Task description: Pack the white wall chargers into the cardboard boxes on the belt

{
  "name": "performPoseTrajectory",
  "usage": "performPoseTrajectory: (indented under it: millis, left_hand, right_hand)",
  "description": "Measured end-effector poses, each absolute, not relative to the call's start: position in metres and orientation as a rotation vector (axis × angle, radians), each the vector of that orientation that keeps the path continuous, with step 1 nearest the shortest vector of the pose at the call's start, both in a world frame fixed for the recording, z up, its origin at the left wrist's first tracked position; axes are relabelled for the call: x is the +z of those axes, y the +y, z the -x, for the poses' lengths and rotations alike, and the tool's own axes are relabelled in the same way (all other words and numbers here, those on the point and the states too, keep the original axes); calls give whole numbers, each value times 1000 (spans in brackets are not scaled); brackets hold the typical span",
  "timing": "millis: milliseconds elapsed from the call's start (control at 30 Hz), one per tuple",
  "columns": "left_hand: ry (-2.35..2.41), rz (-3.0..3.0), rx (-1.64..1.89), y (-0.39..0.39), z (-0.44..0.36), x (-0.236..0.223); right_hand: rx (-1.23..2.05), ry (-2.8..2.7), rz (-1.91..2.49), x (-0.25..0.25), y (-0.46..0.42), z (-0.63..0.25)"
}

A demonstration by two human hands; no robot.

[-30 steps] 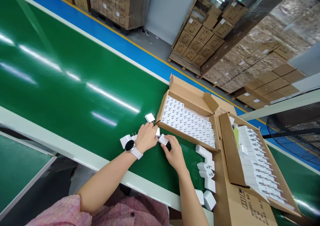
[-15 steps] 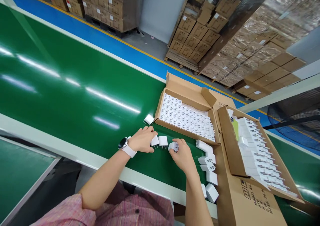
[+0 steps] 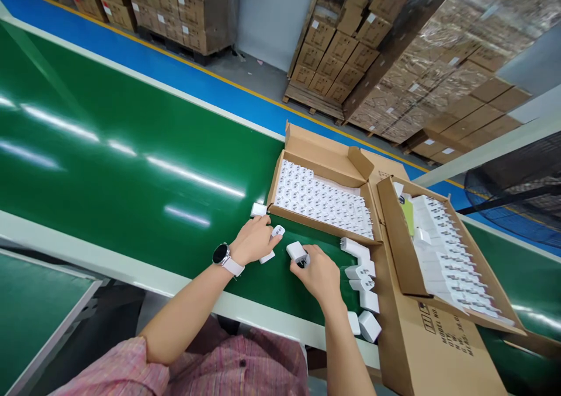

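Note:
My left hand, with a round watch on a pale strap at the wrist, grips a white power adapter at its fingertips. A second adapter lies partly under that palm. My right hand is shut on a third adapter with metal prongs. Just beyond my left hand, a loose adapter lies against the corner of an open cardboard box packed with rows of white adapters. Several more adapters stand in a loose line to the right of my right hand.
Both hands work on a glossy green conveyor belt with a pale edge rail. A second open carton holds white adapters at the right. Pallets of stacked cartons and a shrink-wrapped stack stand beyond a blue floor strip.
The two adapters lying between my hands have shifted: one is now at my left fingertips, the other under that palm. My right hand has moved left with its adapter.

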State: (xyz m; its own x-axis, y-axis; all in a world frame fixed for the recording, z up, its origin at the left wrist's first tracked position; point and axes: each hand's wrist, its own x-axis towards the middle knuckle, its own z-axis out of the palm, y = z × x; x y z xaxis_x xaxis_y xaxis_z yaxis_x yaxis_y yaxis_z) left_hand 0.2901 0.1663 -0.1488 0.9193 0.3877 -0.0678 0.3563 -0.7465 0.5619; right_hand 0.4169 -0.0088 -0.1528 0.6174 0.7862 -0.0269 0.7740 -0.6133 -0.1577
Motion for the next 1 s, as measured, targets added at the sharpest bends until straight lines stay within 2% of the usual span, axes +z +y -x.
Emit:
performPoseTrajectory:
  millis: [100, 267, 400, 533, 700, 1000]
  left_hand:
    - [411, -2391, 57, 167, -288, -152]
    - [364, -2373, 82, 170, -288, -152]
    - [486, -2425, -21, 163, -292, -144]
    - [516, -2501, -151, 146, -294, -140]
    - [525, -2520, -82, 147, -292, -140]
    - [581, -2456, -7, 140, -300, -151]
  right_hand:
    - [247, -1392, 2698, -140, 0, -420]
    - [273, -1310, 2356, -141, 0, -433]
    - [150, -1145, 2403, -154, -23, -447]
    - [236, -1213, 2358, -169, -37, -442]
    - [91, -1209, 2419, -172, -27, -427]
    - [253, -1442, 2372, -167, -7, -435]
